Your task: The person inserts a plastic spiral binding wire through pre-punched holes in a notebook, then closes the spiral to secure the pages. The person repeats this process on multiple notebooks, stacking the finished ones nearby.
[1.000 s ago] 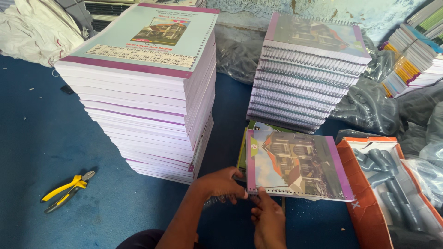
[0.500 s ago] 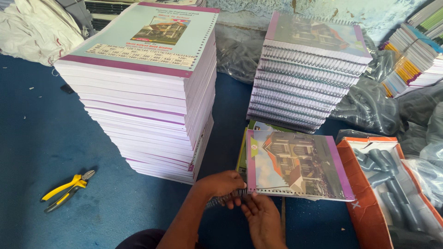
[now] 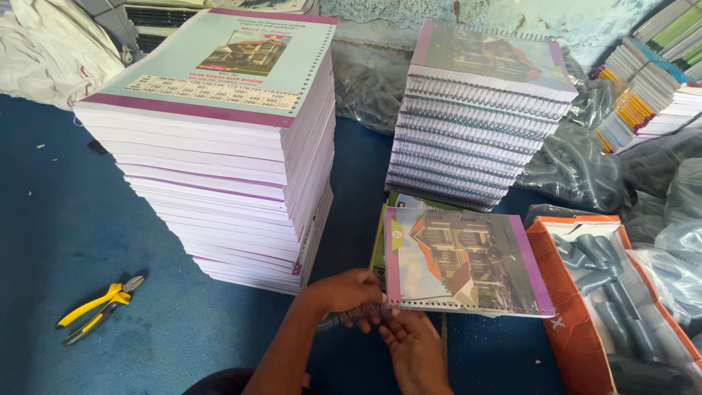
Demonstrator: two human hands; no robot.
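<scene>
Head view: both hands, left hand point(image 3: 347, 292) and right hand point(image 3: 415, 350), pinch a wire spiral point(image 3: 351, 316) at the notebook point(image 3: 464, 261) edge, beside an orange box point(image 3: 574, 322) (holding grey coils point(image 3: 610, 292))

An orange cardboard box point(image 3: 567, 322) of grey spiral coils sits open just right of the right hand point(image 3: 417, 351); grey plastic bags point(image 3: 578, 168) lie beyond.

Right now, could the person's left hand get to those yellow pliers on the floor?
Probably yes. The left hand is at the notebook's punched edge, and only bare blue floor lies between it and the yellow pliers.
</scene>
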